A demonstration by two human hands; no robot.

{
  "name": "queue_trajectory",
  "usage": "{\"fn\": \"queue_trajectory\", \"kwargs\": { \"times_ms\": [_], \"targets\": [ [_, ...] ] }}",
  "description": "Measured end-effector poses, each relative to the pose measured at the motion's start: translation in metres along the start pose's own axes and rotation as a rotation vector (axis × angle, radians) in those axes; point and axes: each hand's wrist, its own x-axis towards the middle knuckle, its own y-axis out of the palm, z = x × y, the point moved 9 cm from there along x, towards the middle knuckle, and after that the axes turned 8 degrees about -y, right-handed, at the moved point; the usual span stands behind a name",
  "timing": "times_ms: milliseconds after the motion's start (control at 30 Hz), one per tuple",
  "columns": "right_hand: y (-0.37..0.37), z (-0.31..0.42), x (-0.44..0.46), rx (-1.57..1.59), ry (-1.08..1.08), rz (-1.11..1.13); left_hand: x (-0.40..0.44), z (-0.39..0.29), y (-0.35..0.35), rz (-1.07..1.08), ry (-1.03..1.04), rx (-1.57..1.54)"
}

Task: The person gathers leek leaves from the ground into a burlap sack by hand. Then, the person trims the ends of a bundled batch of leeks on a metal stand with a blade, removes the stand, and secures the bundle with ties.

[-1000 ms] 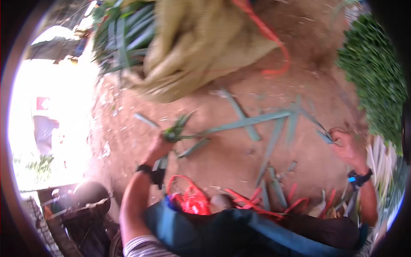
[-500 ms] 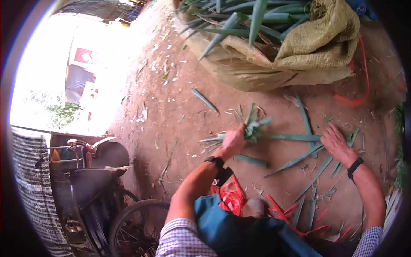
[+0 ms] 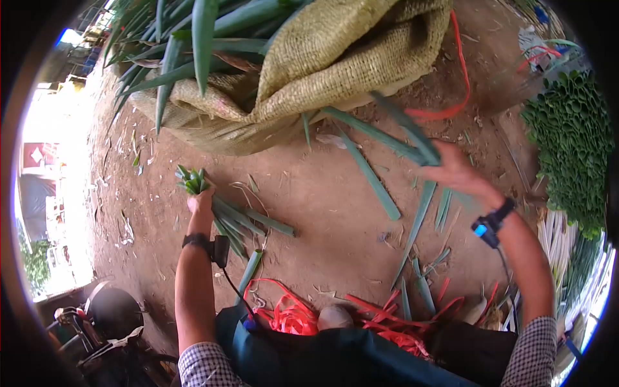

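Left hand [image 3: 200, 202] is wrapped snug round a bunch [image 3: 191, 181] at frame left, prob so it won't splay, while the right hand [image 3: 456, 169], right of centre, pinches leaves [image 3: 385, 137] by their ends.

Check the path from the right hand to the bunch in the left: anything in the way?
Nothing visible stands between the right hand and the bunch in the left hand. A loose leaf lies on the ground across that line; the sack sits off to the far side.
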Motion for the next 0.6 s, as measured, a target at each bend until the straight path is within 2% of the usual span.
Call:
{"fn": "queue_trajectory", "kwargs": {
  "times_ms": [67,167,200,233,267,300,367,433,467,500,533,567,600],
  "targets": [
    [0.046,0.012,0.019,0.087,-0.145,-0.014,0.015,0.005,0.017,-0.045,-0.003,0.048],
    [0.114,-0.007,0.036,-0.446,-0.120,-0.116,-0.024,-0.007,0.016,-0.142,-0.162,0.151],
    [0.129,-0.018,0.038,-0.476,0.042,-0.020,-0.037,-0.014,0.018,-0.165,-0.160,0.163],
    [0.131,-0.017,0.043,-0.472,0.038,-0.028,-0.041,-0.018,0.016,-0.220,-0.163,0.196],
    [0.129,-0.020,0.046,-0.474,0.036,-0.035,-0.046,-0.024,0.017,-0.249,-0.262,0.381],
    [0.126,-0.024,0.045,-0.475,0.045,-0.040,-0.042,-0.020,0.014,-0.282,-0.257,0.376],
    [0.088,-0.013,0.046,-0.398,0.001,-0.015,-0.019,-0.005,0.019,-0.078,-0.129,-0.067],
    [0.039,0.018,0.037,-0.263,-0.064,0.005,-0.056,-0.045,-0.009,0.083,-0.037,-0.276],
    [0.021,0.039,0.031,-0.247,-0.109,0.019,-0.118,-0.099,-0.041,0.141,0.224,0.003],
    [0.001,0.055,0.024,-0.257,-0.138,0.022,-0.139,-0.119,-0.066,0.042,0.168,0.141],
    [-0.016,0.051,0.018,-0.282,-0.253,0.018,-0.129,-0.129,-0.079,0.197,0.395,0.131],
    [-0.032,0.039,0.010,-0.313,-0.370,0.019,-0.110,-0.113,-0.092,0.296,0.267,-0.069],
    [-0.037,0.021,0.008,-0.434,-0.381,0.094,-0.117,-0.115,-0.109,0.295,0.324,-0.191]
  ]
}}
